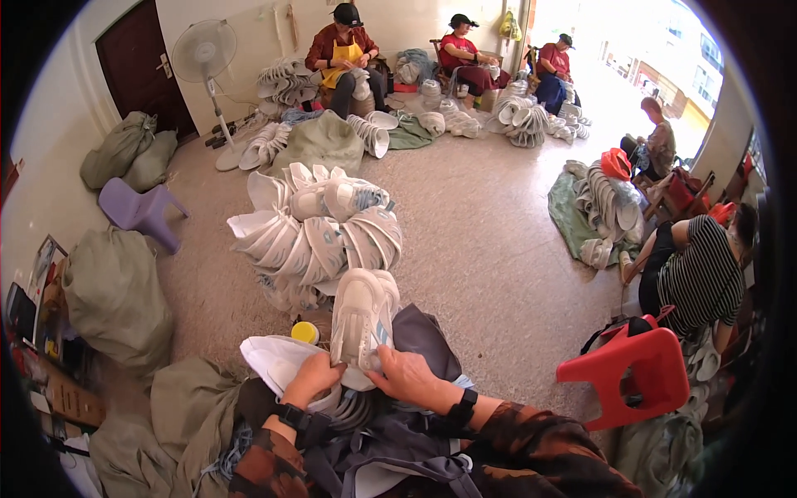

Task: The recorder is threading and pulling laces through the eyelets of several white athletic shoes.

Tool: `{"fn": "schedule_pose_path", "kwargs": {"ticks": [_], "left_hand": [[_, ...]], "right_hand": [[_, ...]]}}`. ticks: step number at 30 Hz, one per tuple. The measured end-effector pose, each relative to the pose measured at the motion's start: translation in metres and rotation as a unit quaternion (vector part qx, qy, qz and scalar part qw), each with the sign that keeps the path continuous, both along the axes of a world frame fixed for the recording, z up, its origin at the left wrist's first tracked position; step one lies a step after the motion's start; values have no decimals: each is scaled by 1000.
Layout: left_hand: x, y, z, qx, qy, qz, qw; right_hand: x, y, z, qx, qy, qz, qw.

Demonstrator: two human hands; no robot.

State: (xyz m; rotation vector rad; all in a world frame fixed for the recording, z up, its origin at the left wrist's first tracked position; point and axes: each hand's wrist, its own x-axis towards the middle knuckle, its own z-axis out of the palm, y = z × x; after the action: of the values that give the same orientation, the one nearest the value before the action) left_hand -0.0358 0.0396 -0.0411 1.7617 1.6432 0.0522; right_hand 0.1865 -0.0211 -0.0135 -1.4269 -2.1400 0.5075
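A pale sneaker upper (357, 324) with light-blue side marks stands tilted up in front of me, and a similar piece sits close behind it. My left hand (315, 378) is closed on its lower left edge, the fingertips partly hidden. At the lower right edge, my right hand (407, 378) grips it between thumb and fingers. A white upper (270, 357) lies just left of my left hand, and several nested uppers (353, 412) rest on my lap under my wrists. Beyond my hands rises a big heap of stacked uppers (324, 236).
A yellow-lidded jar (305, 333) and dark grey cloth (425, 339) flank the held piece. Bulging sacks (116, 295) and a purple chair (139, 209) stand left, a red stool (635, 369) right. A fan (206, 54) and several seated people with piles of uppers are farther off.
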Motion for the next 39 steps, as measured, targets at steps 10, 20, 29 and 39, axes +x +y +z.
{"fn": "schedule_pose_path", "kwargs": {"ticks": [10, 20, 29, 39], "left_hand": [[-10, -26, -35, -93, -249, 133, 955], [12, -59, 69, -28, -405, 132, 904], [28, -102, 201, 103, -481, 119, 862], [-22, -104, 149, 149, -547, 100, 818]], "right_hand": [[13, -7, -1, -17, 50, 10, 999], [34, -28, 23, -52, 82, -32, 995], [39, -42, 113, 159, 185, -41, 969], [7, -41, 93, 195, 121, -30, 973]]}}
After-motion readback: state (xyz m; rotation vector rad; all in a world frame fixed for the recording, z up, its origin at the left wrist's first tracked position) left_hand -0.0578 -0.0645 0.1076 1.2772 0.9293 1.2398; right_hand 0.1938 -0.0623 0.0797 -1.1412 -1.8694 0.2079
